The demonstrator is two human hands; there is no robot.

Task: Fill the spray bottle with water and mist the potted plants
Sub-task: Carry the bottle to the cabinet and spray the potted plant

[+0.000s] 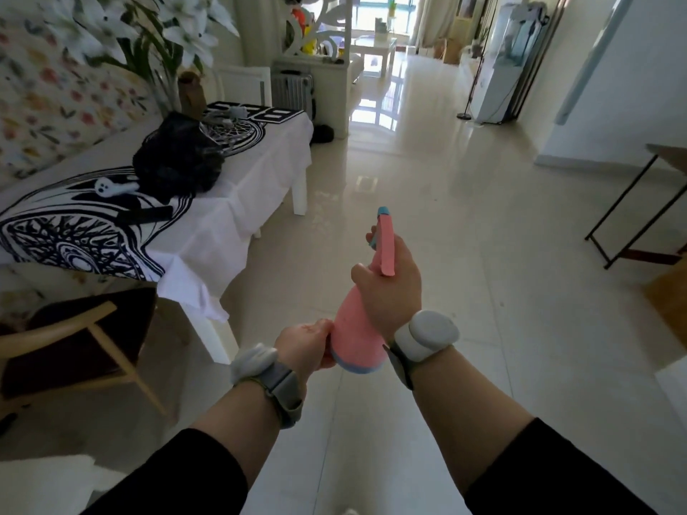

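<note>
Bottle: pink plastic spray bottle with blue nozzle tip (pixel 358 328), carried over the glossy tiled floor (pixel 464 254)
Right hand (pixel 390 288): fingers curled round its neck
Left hand (pixel 306 345): pinching its base
Progress: water level cannot be told; misting apparently still ahead

Two forearms reach out from black sleeves (pixel 193 473) pushed back short of the wrists, leaving the forearms bare. Each wrist carries a rounded pale-grey device on a grey fabric strap. Nearest the cloth-draped table (pixel 238 202), the left hand (pixel 303 345) has its wrist device (pixel 254 360) turned sideways above a broad band (pixel 284 394). On the far side from the table, the right hand (pixel 390 288) shows its oval device (pixel 425 334) face up.
</note>
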